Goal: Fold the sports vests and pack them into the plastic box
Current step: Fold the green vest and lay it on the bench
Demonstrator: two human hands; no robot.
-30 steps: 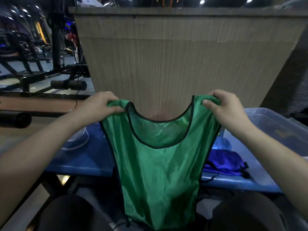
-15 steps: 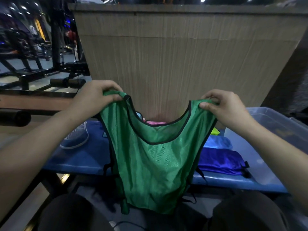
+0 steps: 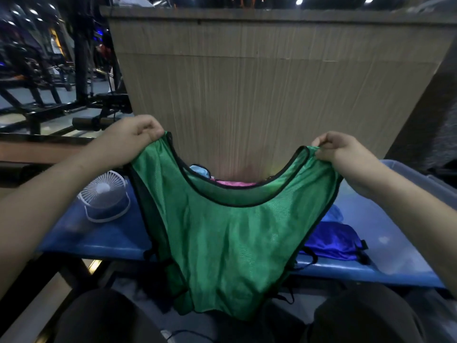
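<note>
- Since the earlier frames the green vest (image 3: 230, 246) is stretched wider; the hands have moved apart, and the neckline now sags lower, showing a pink cloth (image 3: 233, 183) behind it.
- Left hand (image 3: 128, 139), centre left of frame, pinches the left shoulder strap with curled fingers; right hand (image 3: 343, 154), centre right, pinches the other strap likewise.
- Vest hangs mid-frame over the near edge of the blue table (image 3: 99, 238), its hem down between the person's knees.
- It hides much of the table; a blue vest (image 3: 331, 241) shows at its right edge, a small white fan (image 3: 103, 194) to its left.
- Plastic box (image 3: 405, 174) at right edge, translucent; contents possibly hidden by the forearm.
- Vest: glossy mesh, black piping, deep U neck.
</note>
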